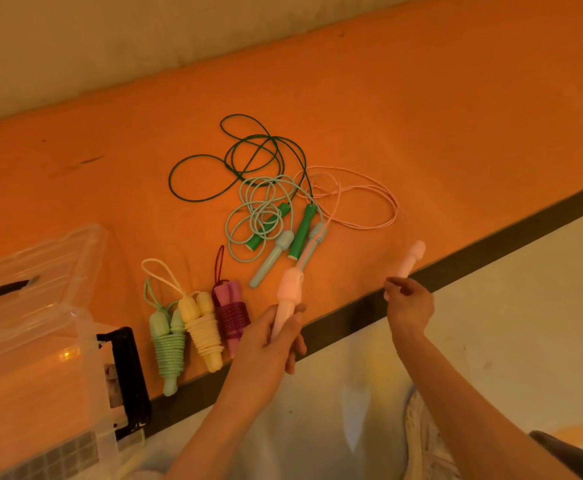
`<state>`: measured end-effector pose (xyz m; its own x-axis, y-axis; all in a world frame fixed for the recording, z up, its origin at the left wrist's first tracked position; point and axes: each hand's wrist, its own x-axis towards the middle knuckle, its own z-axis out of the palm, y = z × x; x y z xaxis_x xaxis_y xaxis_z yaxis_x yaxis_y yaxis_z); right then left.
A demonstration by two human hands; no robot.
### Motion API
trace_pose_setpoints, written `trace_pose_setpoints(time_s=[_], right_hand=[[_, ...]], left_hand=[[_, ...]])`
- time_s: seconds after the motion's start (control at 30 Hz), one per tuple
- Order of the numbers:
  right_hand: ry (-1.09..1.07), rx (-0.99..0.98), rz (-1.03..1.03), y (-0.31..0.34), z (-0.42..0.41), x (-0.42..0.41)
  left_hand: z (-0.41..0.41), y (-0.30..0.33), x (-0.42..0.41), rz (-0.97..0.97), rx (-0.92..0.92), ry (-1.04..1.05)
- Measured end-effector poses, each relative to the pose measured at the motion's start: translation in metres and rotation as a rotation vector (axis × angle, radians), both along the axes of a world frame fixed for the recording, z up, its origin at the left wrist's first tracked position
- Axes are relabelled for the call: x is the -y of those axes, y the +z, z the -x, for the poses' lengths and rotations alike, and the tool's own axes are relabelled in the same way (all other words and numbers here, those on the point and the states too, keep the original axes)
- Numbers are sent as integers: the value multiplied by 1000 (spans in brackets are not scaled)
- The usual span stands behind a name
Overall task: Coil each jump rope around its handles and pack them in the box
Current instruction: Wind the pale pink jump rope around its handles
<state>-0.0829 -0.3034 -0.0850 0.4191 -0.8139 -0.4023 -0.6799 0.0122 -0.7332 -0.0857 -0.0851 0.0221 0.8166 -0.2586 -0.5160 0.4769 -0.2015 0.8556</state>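
My left hand (276,336) grips one pale pink handle (289,292) of a jump rope, held upright above the orange table (421,109). My right hand (408,301) pinches the other pink handle (412,259) by its lower end at the table's front edge. The pink rope (369,202) lies in loose loops behind. A dark green rope (213,168) with green handles (302,232) and a pale blue rope (258,209) with blue handles (271,259) lie tangled uncoiled. Three coiled ropes lie side by side: mint green (168,348), yellow (202,329), magenta (231,315).
A clear plastic box (33,372) with black latches (127,368) stands at the left, its lid (40,258) leaning behind it. The table's dark front edge (490,247) runs diagonally. A pale floor lies below, and a pale wall behind the table.
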Motion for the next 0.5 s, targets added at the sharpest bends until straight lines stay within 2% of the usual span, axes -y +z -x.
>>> trace_pose_setpoints(time_s=[0.07,0.13,0.2,0.3,0.37,0.5], right_hand=[[-59,236,-22,42,0,-24],[-72,445,-128,93,9,-52],[-22,555,-199,135,25,-78],[151,574,-273,164,50,-111],[174,543,-298,168,65,-125],[207,399,-132,169,87,-136]], left_hand=[[-1,6,5,22,-15,34],[-3,12,10,55,-25,90],[-5,23,15,74,-9,99],[-1,41,18,127,-12,21],[7,55,17,149,-10,-17],[23,70,8,111,13,-73]])
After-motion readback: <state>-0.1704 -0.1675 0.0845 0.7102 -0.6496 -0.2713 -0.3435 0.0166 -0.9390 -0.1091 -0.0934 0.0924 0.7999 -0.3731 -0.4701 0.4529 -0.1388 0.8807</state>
